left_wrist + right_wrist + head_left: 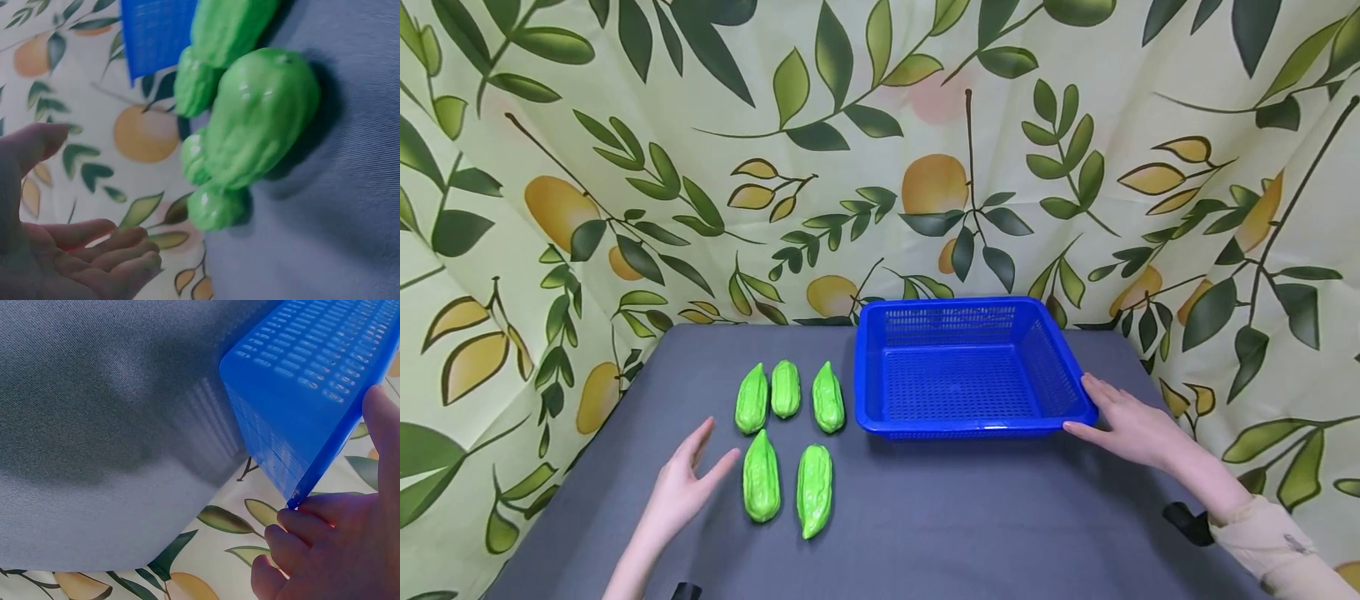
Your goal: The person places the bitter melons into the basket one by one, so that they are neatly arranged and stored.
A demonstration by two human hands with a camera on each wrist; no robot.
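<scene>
Several bright green bitter melons (762,479), glossy and ridged, lie on the table in two rough rows. Beside them on the left hovers my left hand (681,483), thumb and fingers spread, with nothing between them. The left wrist view shows that hand (81,250) palm up, apart from the nearest bitter melon (262,115). To the right of the melons stands a blue plastic basket (977,427) with perforated walls and nothing in it. My right hand (1123,421) touches its front right corner, the thumb (382,415) at the rim and the fingers extended along the side.
A grey cloth covers the table (970,517). Behind and on both sides hangs a pale curtain (865,242) printed with leaves and orange fruit, close to the back of the basket. Dark wrist straps (1187,523) show near the forearms.
</scene>
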